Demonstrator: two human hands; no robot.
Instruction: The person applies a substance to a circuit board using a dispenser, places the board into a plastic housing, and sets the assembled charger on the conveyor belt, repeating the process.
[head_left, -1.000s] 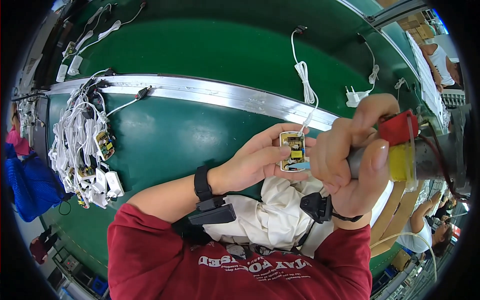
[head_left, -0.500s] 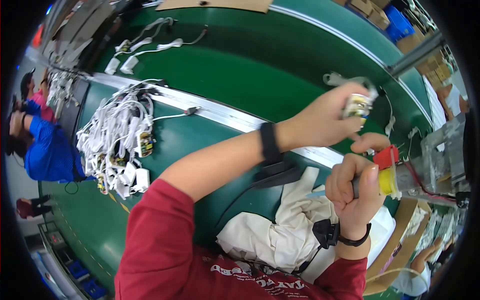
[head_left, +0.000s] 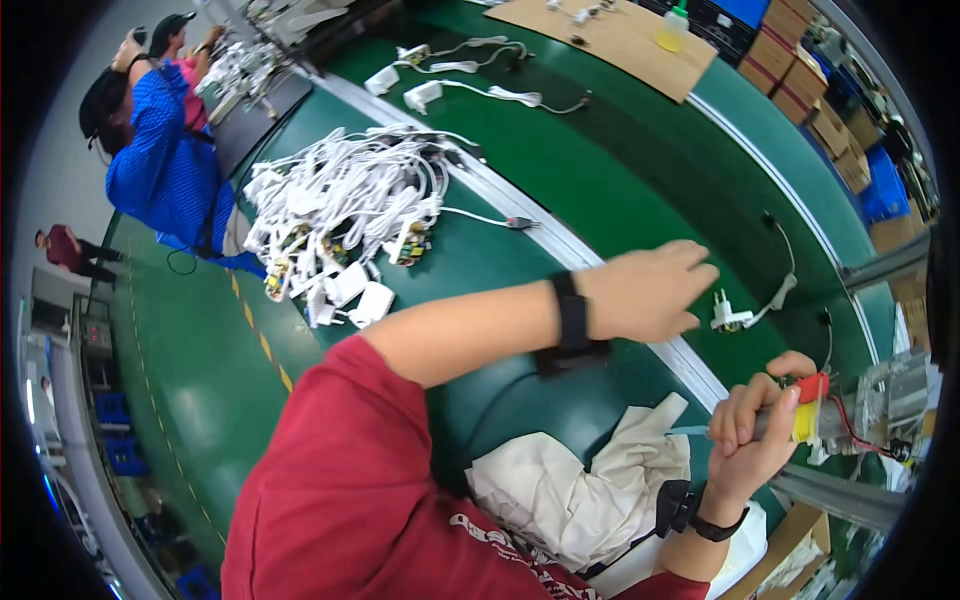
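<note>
My left hand [head_left: 648, 292] reaches over the green belt with its fingers apart and nothing seen in them. Just beyond its fingertips lies a white plug adapter [head_left: 733, 318] with an exposed circuit board and a bundled white cord. My right hand [head_left: 752, 420] is closed around a grey cylindrical tool [head_left: 767, 424] with a yellow collar and a red part. A thin light-blue strip [head_left: 688, 430] sticks out beside that hand; what it belongs to is unclear. Plastic-wrapped grey equipment [head_left: 885, 400] with red wires stands at the tool's right end.
A heap of white corded adapters [head_left: 345, 195] sits left on the green table. More adapters [head_left: 422, 95] lie on the far belt. A metal rail [head_left: 590, 265] divides table from belt. White cloth [head_left: 560, 490] lies near me. Co-workers [head_left: 170, 150] are at the left.
My left hand has let go of the circuit-board piece it held and opened. My right hand keeps its grip on the tool. The whole view has shifted.
</note>
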